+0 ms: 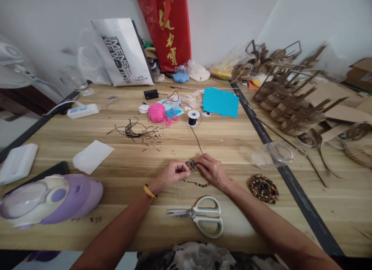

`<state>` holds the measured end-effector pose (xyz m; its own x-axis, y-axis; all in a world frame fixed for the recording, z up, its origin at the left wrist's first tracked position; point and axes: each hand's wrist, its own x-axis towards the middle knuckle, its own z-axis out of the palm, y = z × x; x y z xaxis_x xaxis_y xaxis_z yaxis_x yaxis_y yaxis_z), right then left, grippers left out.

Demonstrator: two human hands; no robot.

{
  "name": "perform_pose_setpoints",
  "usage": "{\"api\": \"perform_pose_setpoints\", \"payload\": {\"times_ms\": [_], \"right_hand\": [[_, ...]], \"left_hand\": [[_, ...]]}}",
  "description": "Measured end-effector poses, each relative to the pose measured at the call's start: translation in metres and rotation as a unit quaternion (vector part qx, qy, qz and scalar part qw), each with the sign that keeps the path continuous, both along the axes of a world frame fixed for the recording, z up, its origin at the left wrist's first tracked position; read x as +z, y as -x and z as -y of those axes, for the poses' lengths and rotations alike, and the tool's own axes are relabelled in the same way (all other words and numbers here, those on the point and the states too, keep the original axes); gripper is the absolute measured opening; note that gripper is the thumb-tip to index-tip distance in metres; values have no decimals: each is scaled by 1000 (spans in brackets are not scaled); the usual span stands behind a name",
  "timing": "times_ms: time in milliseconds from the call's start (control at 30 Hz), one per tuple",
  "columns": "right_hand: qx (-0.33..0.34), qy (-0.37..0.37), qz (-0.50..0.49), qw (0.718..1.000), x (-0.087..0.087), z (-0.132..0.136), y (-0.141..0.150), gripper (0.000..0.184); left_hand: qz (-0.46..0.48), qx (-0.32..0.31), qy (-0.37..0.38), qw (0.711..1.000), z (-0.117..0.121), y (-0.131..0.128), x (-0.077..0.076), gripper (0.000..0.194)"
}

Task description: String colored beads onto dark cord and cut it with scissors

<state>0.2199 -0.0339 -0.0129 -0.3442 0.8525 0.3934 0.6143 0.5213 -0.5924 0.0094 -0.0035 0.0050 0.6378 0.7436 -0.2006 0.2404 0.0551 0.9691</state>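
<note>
Between my two hands lies a small heap of multicoloured beads [191, 164] on the wooden table. My left hand [175, 171], with a yellow band at the wrist, is closed at the heap's left side, thumb and forefinger pinched on what looks like thin black cord. To the right, my right hand [213, 171] has its fingers pressed together against the beads; what they hold is too small to make out. A short strand of beads [202, 184] on dark cord curves just below both hands. Black cord runs from a spool [193, 119] down to my right hand.
Scissors [194, 215] lie slightly open near the front edge. A coiled bead bundle [264, 189] sits by my right forearm. Beyond are cut black cords [132, 128], pink yarn [157, 113] and blue sheets [220, 102]. Small woven baskets [286, 103] stand right; a purple-white device [69, 196] lies left.
</note>
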Motion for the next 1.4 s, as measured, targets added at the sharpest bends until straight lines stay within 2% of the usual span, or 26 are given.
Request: {"api": "perform_pose_setpoints", "payload": {"times_ms": [167,433,733,1000,1200,1400], "right_hand": [[-2,-16,54,998,-2,-1,1,20],[-11,-11,75,997,-2,-2,3,15],[12,-30,12,999,-1,1,3,13],[59,-44,-55,996,-1,7,6,8],[99,-33,-61,993,0,9,11,6],[96,-18,-74,992,1,9,9,6]], "left_hand": [[6,4,-3,1000,0,0,-1,17],[1,3,-10,1000,0,0,0,16],[8,1,-12,1000,-1,1,-3,19],[15,1,-4,1000,-1,1,-3,21],[15,1,-5,1000,-1,1,-1,21],[6,-1,-1,1000,-1,0,0,20]]}}
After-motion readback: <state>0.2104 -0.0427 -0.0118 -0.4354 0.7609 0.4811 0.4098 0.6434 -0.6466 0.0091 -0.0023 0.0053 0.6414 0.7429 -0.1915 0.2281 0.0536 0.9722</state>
